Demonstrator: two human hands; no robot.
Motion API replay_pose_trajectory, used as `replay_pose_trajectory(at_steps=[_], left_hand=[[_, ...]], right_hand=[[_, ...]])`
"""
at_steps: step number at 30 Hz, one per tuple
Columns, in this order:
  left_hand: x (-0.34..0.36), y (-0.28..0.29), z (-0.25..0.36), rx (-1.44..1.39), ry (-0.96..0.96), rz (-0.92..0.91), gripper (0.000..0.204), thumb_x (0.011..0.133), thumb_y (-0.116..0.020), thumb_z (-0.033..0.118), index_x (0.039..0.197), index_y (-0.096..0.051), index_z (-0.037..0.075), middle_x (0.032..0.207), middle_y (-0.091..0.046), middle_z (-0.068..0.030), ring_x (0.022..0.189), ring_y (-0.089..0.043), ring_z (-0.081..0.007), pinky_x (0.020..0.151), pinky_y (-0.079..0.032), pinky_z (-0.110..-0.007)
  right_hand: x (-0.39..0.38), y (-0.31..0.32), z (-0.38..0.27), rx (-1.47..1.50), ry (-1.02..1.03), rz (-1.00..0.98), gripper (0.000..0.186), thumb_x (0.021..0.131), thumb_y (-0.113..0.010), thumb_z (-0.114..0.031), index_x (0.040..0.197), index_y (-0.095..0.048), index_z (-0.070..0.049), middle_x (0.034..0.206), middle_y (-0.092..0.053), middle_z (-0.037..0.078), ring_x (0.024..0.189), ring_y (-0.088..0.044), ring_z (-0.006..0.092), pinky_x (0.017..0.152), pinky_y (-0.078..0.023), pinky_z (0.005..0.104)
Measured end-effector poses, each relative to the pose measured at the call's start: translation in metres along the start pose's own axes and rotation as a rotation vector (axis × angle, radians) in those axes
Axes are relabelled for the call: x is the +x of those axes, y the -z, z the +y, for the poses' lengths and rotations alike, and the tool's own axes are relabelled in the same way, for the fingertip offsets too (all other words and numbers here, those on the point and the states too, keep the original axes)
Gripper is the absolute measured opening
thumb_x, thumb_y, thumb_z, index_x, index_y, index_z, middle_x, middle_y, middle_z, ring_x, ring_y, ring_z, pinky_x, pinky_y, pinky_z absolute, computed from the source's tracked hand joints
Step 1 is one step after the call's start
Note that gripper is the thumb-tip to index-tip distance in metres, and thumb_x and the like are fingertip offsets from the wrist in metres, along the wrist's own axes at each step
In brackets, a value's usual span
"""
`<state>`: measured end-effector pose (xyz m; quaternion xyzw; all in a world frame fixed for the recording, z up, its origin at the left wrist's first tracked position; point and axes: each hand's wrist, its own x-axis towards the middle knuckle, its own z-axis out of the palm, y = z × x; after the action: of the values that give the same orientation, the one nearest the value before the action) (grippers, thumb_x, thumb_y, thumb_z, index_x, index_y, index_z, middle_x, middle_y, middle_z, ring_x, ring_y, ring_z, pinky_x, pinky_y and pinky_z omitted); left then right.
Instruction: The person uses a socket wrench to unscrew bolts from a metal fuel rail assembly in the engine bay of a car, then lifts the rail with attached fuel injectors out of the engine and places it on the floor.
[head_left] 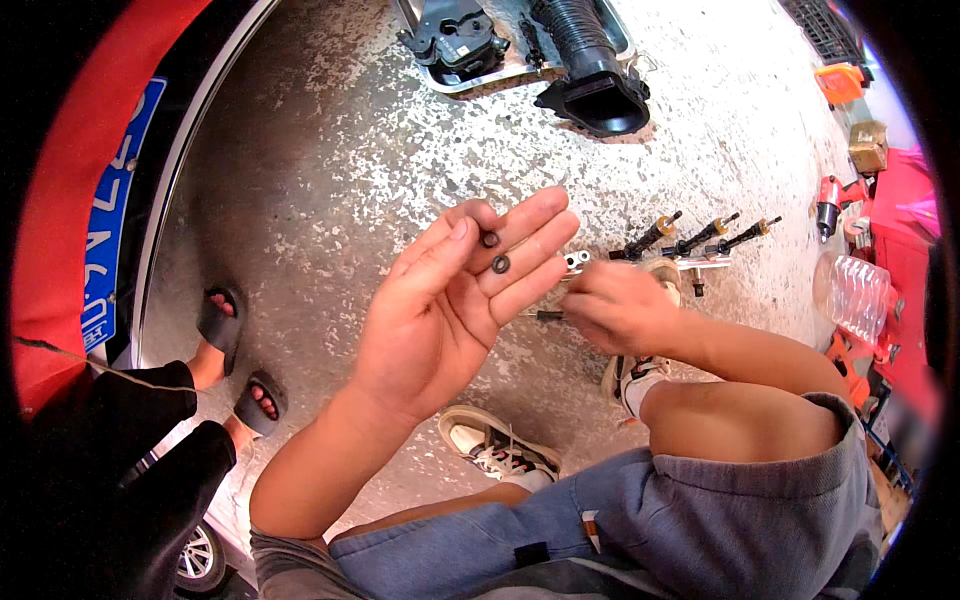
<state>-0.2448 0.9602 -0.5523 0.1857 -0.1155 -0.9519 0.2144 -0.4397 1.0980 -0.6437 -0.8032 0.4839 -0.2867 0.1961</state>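
Note:
My left hand is held palm up over the floor, most of its fingers stretched out. Two small black rubber rings rest on it: one ring by the index finger and thumb, the other ring at the base of the middle fingers. To its right, my right hand is slightly blurred, its fingers curled downward; whatever they pinch is hidden. Just beyond it lies a metal rail with several black fuel injectors pointing away. A silver fitting with round holes shows between the hands.
At the far side, a metal tray holds black parts and a ribbed air hose. A red power tool, a clear plastic bottle and a cardboard box stand right. Someone's sandalled feet are at left, near a red car.

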Motion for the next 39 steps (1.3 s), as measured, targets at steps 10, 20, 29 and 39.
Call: replay_pose_trajectory(at_steps=[10, 20, 29, 39], left_hand=[[-0.001, -0.032, 0.002, -0.068, -0.103, 0.019, 0.017, 0.098, -0.042, 0.009, 0.113, -0.048, 0.004, 0.117, -0.056, -0.0138, 0.102, -0.058, -0.0186, 0.09, -0.048, -0.033], [-0.011, -0.052, 0.006, 0.238, -0.107, 0.208, 0.024, 0.095, -0.051, 0.013, 0.115, -0.055, 0.0, 0.112, -0.061, -0.012, 0.105, -0.06, -0.0204, 0.1, -0.047, -0.034], [-0.01, -0.06, -0.005, 0.688, -0.422, 0.186, 0.02, 0.084, -0.068, 0.0, 0.102, -0.064, -0.006, 0.098, -0.065, -0.0104, 0.08, -0.059, -0.0074, 0.068, -0.047, -0.018], [-0.013, -0.059, -0.004, 0.987, -0.688, 0.106, 0.015, 0.081, -0.067, -0.006, 0.096, -0.065, -0.005, 0.095, -0.064, -0.0125, 0.083, -0.06, -0.0134, 0.071, -0.048, -0.022]], right_hand=[[0.111, 0.096, -0.037, -0.168, 0.219, 0.333, 0.026, 0.066, -0.075, -0.004, 0.09, -0.065, -0.005, 0.081, -0.06, 0.006, 0.068, -0.056, 0.0204, 0.06, -0.044, 0.0312], [0.107, 0.102, -0.057, 0.78, -0.437, 0.394, 0.013, 0.088, -0.064, -0.011, 0.092, -0.064, 0.002, 0.084, -0.066, 0.006, 0.078, -0.06, 0.01, 0.068, -0.048, 0.024], [0.1, 0.105, -0.067, 1.402, -0.531, 0.353, 0.015, 0.09, -0.062, -0.008, 0.098, -0.061, 0.005, 0.089, -0.065, 0.008, 0.082, -0.061, 0.012, 0.075, -0.05, 0.0245], [0.096, 0.1, -0.069, 1.131, -0.247, 0.422, 0.015, 0.085, -0.059, 0.007, 0.1, -0.062, 0.006, 0.098, -0.061, 0.011, 0.092, -0.058, 0.0138, 0.077, -0.049, 0.0219]])
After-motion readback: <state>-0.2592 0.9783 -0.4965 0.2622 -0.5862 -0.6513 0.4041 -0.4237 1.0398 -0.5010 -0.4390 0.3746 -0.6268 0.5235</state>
